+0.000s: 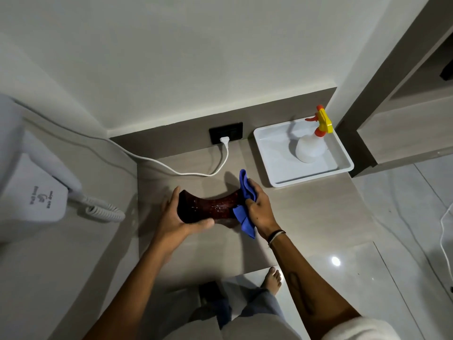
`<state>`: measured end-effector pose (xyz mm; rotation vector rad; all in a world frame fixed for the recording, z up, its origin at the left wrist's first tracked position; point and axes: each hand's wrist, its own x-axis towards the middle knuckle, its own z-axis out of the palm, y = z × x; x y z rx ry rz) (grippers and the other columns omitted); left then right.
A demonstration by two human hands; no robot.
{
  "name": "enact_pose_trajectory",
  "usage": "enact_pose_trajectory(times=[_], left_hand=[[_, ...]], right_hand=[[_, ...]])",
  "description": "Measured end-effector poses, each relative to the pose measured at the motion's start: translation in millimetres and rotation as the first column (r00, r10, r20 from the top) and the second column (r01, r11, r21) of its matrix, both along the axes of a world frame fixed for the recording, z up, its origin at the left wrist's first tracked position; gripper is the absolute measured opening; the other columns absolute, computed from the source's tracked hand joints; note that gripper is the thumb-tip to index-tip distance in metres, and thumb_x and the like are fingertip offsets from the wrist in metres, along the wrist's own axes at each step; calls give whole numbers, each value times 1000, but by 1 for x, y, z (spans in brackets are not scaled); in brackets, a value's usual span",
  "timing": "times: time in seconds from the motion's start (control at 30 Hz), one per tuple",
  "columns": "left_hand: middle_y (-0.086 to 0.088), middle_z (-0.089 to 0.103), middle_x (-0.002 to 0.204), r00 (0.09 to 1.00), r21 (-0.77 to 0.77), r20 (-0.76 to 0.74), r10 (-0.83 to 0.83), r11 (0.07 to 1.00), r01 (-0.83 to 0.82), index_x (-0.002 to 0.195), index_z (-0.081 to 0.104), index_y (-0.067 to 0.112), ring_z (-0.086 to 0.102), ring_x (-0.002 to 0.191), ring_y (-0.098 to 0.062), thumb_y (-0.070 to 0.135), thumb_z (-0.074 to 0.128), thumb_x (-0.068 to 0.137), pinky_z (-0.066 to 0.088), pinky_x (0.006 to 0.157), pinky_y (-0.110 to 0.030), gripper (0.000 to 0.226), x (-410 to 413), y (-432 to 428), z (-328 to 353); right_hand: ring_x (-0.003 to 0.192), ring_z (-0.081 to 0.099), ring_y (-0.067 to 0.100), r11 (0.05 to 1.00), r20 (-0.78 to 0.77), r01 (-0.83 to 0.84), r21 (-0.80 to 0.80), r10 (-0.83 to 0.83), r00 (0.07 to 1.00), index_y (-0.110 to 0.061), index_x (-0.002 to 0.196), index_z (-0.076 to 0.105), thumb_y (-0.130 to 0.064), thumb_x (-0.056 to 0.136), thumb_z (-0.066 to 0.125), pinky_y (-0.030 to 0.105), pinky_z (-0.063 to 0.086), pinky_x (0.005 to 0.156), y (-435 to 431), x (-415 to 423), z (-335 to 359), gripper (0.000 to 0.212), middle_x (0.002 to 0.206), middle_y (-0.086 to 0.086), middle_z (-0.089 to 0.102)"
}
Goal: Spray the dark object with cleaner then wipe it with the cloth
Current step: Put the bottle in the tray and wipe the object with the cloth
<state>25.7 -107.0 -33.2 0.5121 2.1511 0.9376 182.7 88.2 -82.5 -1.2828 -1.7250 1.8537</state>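
Note:
A dark red, hourglass-shaped object (210, 207) with wet speckles on it is held sideways just above the beige counter (306, 209). My left hand (176, 217) grips its left end, thumb underneath. My right hand (259, 208) presses a folded blue cloth (245, 207) around its right end; the cloth hides that end. A white spray bottle (310, 146) with a yellow and orange trigger head stands upright in a white tray (277, 165) at the back right, apart from both hands.
A white wall-mounted hair dryer (36, 192) with a coiled cord hangs at the left. Its white cable (171, 169) runs across the counter to a plug in a black socket (225, 133). Glossy floor tiles and my bare foot (272, 280) lie below.

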Motion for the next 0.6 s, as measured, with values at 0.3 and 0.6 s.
enact_pose_trajectory(times=[0.3,0.6], left_hand=[[4,66,113,951,169,-310,-15,983,71,112,58,32,68,103,-21,31,86,43,60,87,-50,74,-1,11,5],[13,46,131,922,48,-370,-117,988,145,144,53,15,49,124,-11,36,83,42,41,101,-24,108,-7,17,5]], right_hand=[[170,10,29,748,127,-443,495,442,888,-6,170,20,15,93,53,47,17,139,-53,-2,28,87,181,12,11],[168,-18,34,487,591,-679,549,348,728,-16,172,-6,12,103,51,50,10,138,-35,15,1,94,178,7,-21]])
